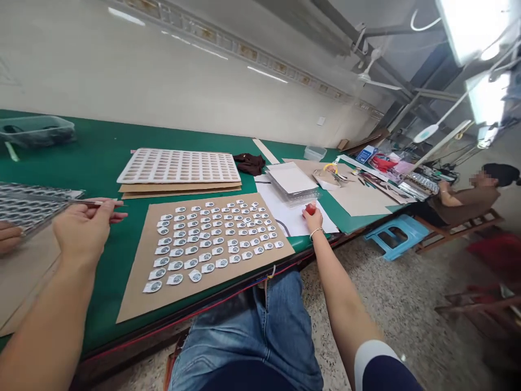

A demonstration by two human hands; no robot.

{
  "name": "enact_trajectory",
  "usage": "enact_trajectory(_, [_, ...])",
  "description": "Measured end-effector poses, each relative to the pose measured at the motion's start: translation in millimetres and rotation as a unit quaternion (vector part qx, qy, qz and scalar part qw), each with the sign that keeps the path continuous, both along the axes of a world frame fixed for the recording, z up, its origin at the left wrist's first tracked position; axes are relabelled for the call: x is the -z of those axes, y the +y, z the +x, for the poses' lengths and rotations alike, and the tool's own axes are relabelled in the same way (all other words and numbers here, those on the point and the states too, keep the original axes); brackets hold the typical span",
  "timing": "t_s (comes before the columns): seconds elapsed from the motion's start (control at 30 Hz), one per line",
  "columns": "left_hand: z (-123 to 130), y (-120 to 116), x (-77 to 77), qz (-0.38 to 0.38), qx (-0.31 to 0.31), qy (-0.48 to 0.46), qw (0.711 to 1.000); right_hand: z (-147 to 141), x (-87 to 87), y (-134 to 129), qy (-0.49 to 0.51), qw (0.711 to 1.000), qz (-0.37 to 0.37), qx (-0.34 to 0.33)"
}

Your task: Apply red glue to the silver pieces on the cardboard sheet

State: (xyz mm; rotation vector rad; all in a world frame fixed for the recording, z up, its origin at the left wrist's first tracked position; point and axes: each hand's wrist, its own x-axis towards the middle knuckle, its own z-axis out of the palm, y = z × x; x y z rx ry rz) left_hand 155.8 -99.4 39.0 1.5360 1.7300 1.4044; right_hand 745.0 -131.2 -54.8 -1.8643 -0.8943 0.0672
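Observation:
My left hand is closed on thin metal tweezers, held above the table beside a tray of dark oval pieces. Closed around a small round dark-red thing is my right hand; its kind is not clear. White paper lies beneath that hand, next to a stack of white sheets and clear plastic. Between my hands, a brown cardboard sheet carries rows of small round patterned pieces on white tabs.
A white gridded tray rests on cardboard behind, beside dark cloth. Another person's fingers touch the left tray. Yellow-handled scissors lie to the right. A blue stool and a seated person are farther right.

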Motion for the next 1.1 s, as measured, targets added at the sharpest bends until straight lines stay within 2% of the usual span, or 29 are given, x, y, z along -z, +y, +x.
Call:
enact_trajectory(0.1, [-4,6,13.9,0.077,-0.033,-0.066,0.994,1,7.5,0,-0.016,0.999,-0.005,0.029])
enact_trajectory(0.17, [-3,11,16.8,0.09,-0.035,-0.086,0.992,2,12.5,-2,-0.027,0.999,-0.006,0.04])
enact_trajectory(0.3, [4,19,24.4,0.046,-0.026,-0.124,0.991,2,17.7,-7,-0.034,0.999,0.008,0.039])
enact_trajectory(0.47, [11,17,44.2,-0.007,-0.092,-0.132,0.987,0,14.7,-7,-0.011,0.997,0.063,0.033])
enact_trajectory(0.63, [-4,24,66.7,-0.058,-0.084,-0.244,0.964,-7,7.6,-2,0.054,0.992,0.116,0.002])
enact_trajectory(0.77, [-20,30,68.5,-0.095,-0.081,-0.328,0.936,-15,0.6,-1,0.118,0.982,0.138,-0.045])
enact_trajectory(0.87, [-23,15,61.9,-0.136,-0.048,-0.326,0.934,-19,-4.8,-2,0.171,0.971,0.145,-0.082])
enact_trajectory(1.0, [-10,-26,61.5,-0.194,-0.067,-0.308,0.929,-30,-9.7,-1,0.251,0.947,0.132,-0.149])
enact_trajectory(1.07, [0,-42,63.5,-0.216,-0.081,-0.298,0.926,-41,-12.7,0,0.309,0.924,0.117,-0.193])
enact_trajectory(1.1, [4,-48,63.7,-0.226,-0.085,-0.293,0.925,-48,-14.7,0,0.358,0.902,0.102,-0.22])
